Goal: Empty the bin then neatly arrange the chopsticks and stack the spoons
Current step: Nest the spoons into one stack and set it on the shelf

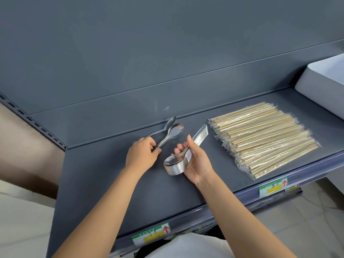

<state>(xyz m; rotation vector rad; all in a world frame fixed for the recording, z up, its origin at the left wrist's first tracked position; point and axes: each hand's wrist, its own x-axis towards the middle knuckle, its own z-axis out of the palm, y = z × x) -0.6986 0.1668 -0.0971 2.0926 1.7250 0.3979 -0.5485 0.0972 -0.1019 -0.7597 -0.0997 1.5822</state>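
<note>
The grey metal shelf [115, 183] you are working on is smooth, with a low step along its far side and price labels on its near lip; the white bin [323, 86] sits at the far right, and from this angle you cannot tell whether it is fully empty; the wrapped chopsticks [264, 138] lie in a fairly tidy layer on the right of the shelf, though their near ends look fanned out close to the front edge, so a stray nudge of your forearm could push some off; your right hand [195, 162] is curled around a stack of spoons [176, 162], fingers closed on the handles with the nested bowls hanging toward you and to the left; your left hand [141, 155] is pinched shut on the handle of a loose spoon [171, 135] that lies bowl-up on the shelf, with a second spoon [167, 125] just beyond it against the step; the likely trouble is in the stack; it is tall, polished and held at one end only, so if you tilt it further or loosen your grip while adding the next spoon, the bowls could slide apart and spill; lifting the loose spoon carelessly could also knock its neighbour away along the step.
</note>
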